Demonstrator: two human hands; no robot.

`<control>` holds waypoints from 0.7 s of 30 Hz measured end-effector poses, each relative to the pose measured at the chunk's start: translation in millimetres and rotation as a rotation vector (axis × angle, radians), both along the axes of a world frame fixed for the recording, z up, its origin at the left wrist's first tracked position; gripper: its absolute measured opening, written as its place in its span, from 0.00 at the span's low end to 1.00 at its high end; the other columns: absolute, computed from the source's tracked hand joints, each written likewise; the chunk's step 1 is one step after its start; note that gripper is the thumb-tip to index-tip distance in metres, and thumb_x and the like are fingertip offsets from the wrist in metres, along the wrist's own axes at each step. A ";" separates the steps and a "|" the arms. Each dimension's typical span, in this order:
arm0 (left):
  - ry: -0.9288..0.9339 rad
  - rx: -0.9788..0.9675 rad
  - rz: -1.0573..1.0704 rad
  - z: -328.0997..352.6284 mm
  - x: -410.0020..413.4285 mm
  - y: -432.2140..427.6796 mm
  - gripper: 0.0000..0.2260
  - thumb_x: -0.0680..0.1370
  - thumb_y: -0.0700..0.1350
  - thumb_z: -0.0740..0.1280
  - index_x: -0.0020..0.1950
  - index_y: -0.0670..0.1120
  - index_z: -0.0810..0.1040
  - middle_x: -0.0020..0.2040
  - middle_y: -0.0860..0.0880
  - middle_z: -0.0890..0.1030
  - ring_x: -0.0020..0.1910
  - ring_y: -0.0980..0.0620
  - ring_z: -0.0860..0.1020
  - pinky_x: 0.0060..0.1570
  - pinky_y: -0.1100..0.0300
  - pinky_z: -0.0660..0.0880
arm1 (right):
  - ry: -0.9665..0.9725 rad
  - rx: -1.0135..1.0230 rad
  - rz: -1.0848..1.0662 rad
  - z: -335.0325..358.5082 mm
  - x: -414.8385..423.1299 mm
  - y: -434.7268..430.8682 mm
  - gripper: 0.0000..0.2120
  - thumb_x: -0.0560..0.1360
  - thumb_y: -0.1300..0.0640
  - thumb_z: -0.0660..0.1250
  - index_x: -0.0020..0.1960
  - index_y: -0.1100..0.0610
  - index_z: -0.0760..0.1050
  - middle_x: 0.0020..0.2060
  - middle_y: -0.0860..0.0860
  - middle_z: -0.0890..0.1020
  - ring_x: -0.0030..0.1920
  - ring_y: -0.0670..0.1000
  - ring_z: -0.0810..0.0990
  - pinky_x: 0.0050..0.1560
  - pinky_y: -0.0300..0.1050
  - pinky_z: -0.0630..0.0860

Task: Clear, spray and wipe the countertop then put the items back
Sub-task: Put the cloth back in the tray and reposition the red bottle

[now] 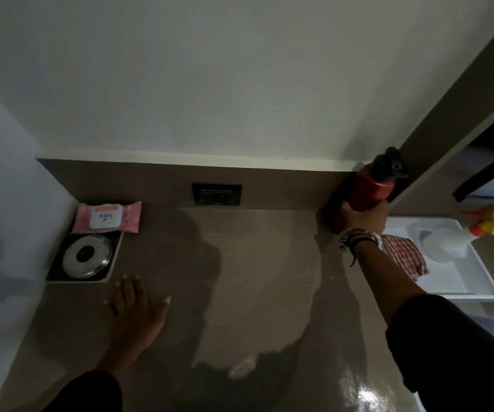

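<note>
The right hand (364,217) grips the red bottle (372,188) low on its body, standing upright in the desk's (240,278) back right corner. The left hand (134,304) rests flat with fingers spread, well apart to the left, so releasing falls to the right.

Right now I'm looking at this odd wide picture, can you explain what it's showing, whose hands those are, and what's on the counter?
It is one picture from a camera worn on a person's head, looking down at their own two hands. The right hand grips a red bottle standing in the back right corner of the counter. The left hand lies flat and empty on the counter. At the back left are a pink wipes pack and a round metal lid in a recess. To the right, a white tray holds a checked cloth and a spray bottle.
</note>
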State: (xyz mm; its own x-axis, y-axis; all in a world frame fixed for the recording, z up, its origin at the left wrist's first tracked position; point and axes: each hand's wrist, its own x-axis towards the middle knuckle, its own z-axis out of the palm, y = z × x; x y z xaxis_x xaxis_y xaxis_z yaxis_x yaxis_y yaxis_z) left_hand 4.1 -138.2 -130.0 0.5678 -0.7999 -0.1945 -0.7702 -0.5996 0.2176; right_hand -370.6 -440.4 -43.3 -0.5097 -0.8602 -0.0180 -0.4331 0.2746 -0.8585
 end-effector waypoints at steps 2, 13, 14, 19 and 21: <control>0.006 0.023 -0.003 0.0 0.3 0.8 0.55 0.65 0.76 0.30 0.75 0.37 0.59 0.77 0.34 0.58 0.76 0.34 0.56 0.71 0.32 0.53 | 0.006 -0.002 -0.017 -8.6 0.0 -2.7 0.36 0.61 0.46 0.75 0.65 0.52 0.66 0.58 0.54 0.77 0.56 0.57 0.78 0.56 0.52 0.72; 0.151 0.133 -0.008 -8.0 14.9 4.1 0.44 0.71 0.69 0.55 0.78 0.44 0.48 0.80 0.40 0.48 0.79 0.39 0.46 0.74 0.37 0.43 | 0.456 0.015 1.049 -44.0 256.2 108.4 0.27 0.74 0.50 0.69 0.70 0.54 0.69 0.69 0.58 0.72 0.69 0.62 0.69 0.71 0.54 0.63; 0.173 0.142 -0.004 -6.7 17.3 3.0 0.45 0.71 0.68 0.57 0.78 0.45 0.46 0.80 0.42 0.45 0.79 0.41 0.43 0.74 0.38 0.41 | 0.539 -0.106 1.264 -38.1 297.5 116.8 0.26 0.73 0.49 0.68 0.70 0.54 0.71 0.69 0.58 0.72 0.70 0.61 0.68 0.72 0.53 0.60; 0.034 -0.268 0.053 11.5 38.1 8.1 0.31 0.70 0.53 0.70 0.70 0.41 0.69 0.71 0.36 0.71 0.69 0.35 0.71 0.67 0.40 0.67 | 0.742 0.017 1.567 -28.5 447.3 110.8 0.32 0.75 0.51 0.67 0.76 0.49 0.59 0.76 0.61 0.59 0.75 0.62 0.58 0.74 0.57 0.56; -0.046 -0.360 0.166 17.6 63.7 6.5 0.31 0.70 0.51 0.67 0.71 0.44 0.67 0.72 0.38 0.69 0.71 0.38 0.68 0.70 0.44 0.64 | 0.848 0.142 1.571 -37.7 470.0 105.2 0.35 0.73 0.50 0.69 0.76 0.45 0.56 0.76 0.60 0.58 0.75 0.63 0.56 0.74 0.59 0.55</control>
